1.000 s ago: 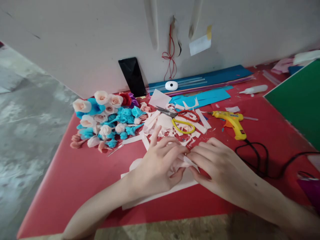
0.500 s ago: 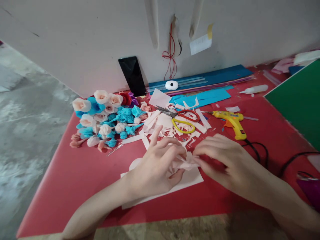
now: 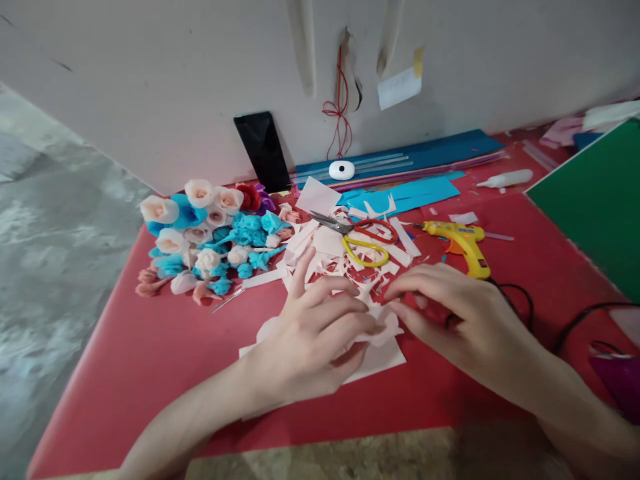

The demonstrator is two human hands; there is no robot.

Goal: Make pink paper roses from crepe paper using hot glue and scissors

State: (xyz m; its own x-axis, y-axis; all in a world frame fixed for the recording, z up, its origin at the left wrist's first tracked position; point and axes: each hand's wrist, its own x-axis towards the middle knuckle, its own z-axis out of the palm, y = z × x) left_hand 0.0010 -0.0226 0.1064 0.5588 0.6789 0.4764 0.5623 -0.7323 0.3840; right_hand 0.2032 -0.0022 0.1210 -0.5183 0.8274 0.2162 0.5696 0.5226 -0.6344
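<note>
My left hand (image 3: 315, 333) is closed round a pale pink paper flower (image 3: 387, 327), its index finger stretched up and away. The flower's loose petals fan out to the right of the fingertips; its base is hidden in the hand. Close beside the petals, my right hand (image 3: 450, 307) has its thumb and index finger slightly parted, with nothing visible between them. Under the left hand lies a sheet of pale paper (image 3: 385, 360). Just beyond the hands, scissors (image 3: 345, 228) with one red and one yellow handle rest on pale paper scraps (image 3: 300, 240).
Finished paper flowers (image 3: 200, 247) cluster at the left. At the right lies a yellow glue gun (image 3: 463, 241) with a black cord. A phone (image 3: 263, 150) leans on the back wall, near a white case (image 3: 341, 170). A green board (image 3: 595, 207) stands far right.
My right thumb and finger have come off the flower's petal edge and drawn slightly apart. The petals lie more spread; my left hand keeps its hold. The view has shifted slightly.
</note>
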